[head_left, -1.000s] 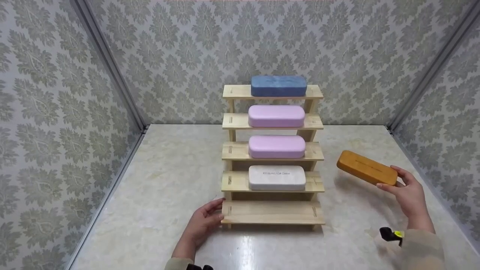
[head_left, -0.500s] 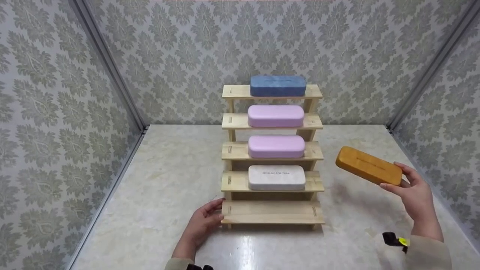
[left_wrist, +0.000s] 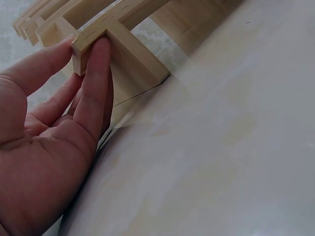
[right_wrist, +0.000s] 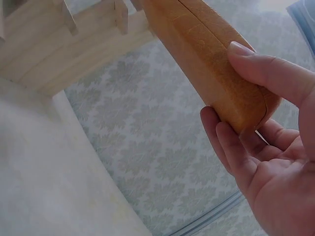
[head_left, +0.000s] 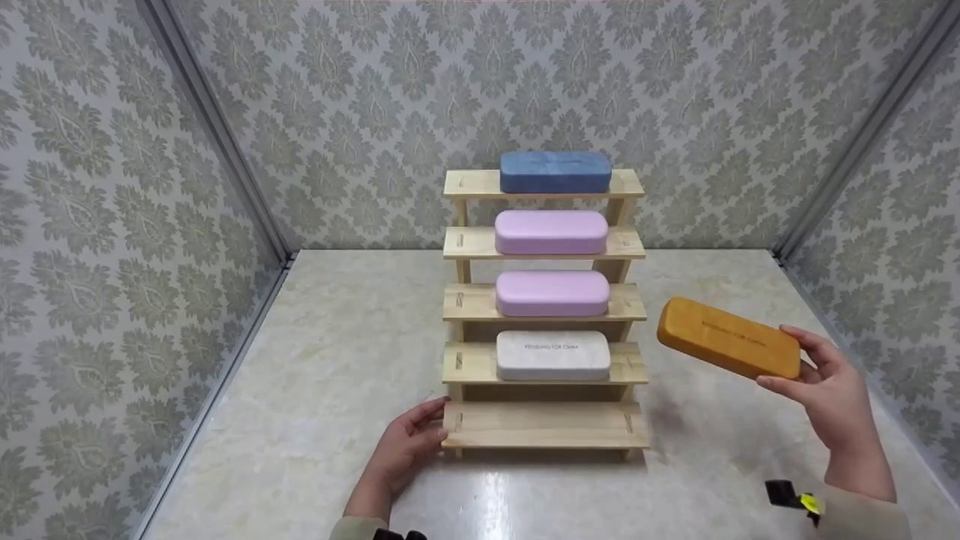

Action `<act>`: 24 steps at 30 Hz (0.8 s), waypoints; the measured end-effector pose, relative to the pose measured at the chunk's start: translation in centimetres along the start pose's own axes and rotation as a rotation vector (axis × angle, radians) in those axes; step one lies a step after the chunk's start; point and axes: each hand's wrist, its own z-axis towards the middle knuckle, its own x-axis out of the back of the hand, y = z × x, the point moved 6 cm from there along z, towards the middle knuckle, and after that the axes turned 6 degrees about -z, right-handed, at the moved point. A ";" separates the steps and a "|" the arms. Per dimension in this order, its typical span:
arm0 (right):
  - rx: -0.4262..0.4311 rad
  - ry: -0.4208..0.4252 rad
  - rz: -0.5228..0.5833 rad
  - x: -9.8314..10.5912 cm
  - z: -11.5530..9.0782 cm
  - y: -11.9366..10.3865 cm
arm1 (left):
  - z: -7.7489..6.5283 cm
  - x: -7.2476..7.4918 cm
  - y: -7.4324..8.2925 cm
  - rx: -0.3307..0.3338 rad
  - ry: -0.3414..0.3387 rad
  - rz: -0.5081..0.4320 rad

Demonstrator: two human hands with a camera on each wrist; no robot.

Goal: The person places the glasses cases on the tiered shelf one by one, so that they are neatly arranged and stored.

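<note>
My right hand [head_left: 836,397] grips the right end of an orange glasses case [head_left: 727,337], held tilted above the table to the right of a stepped wooden rack [head_left: 544,427]. In the right wrist view the thumb lies on one side of the orange case [right_wrist: 211,59], with fingers on the other. At the rack's lowest shelf, my left hand [head_left: 405,442] pinches the left end; the left wrist view shows thumb and fingers around the shelf's end [left_wrist: 91,42]. Higher shelves bear a white case [head_left: 553,356], two pink cases [head_left: 553,294] and a blue case [head_left: 555,172], one per shelf.
The rack stands on a pale marbled table [head_left: 337,337]. Patterned walls [head_left: 375,112] close off the back and both sides, with metal strips [head_left: 217,135] at the corners. Black devices [head_left: 780,493] sit at the wrists.
The right hand first moved a little right and up with the orange case, then the case came slightly lower and nearer the rack, its printed top turned more toward view. The left hand stayed put.
</note>
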 end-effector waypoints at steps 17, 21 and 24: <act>-0.006 -0.110 -0.042 -6.0 -1.7 -0.5 | -0.3 -0.1 0.3 -0.001 0.009 0.007; -0.007 -0.155 -0.043 -7.5 -1.8 -0.4 | -0.4 -0.3 0.4 -0.007 0.000 -0.021; -0.017 -0.182 -0.057 -8.5 -1.9 -0.4 | -0.5 -0.3 0.3 -0.012 -0.003 -0.021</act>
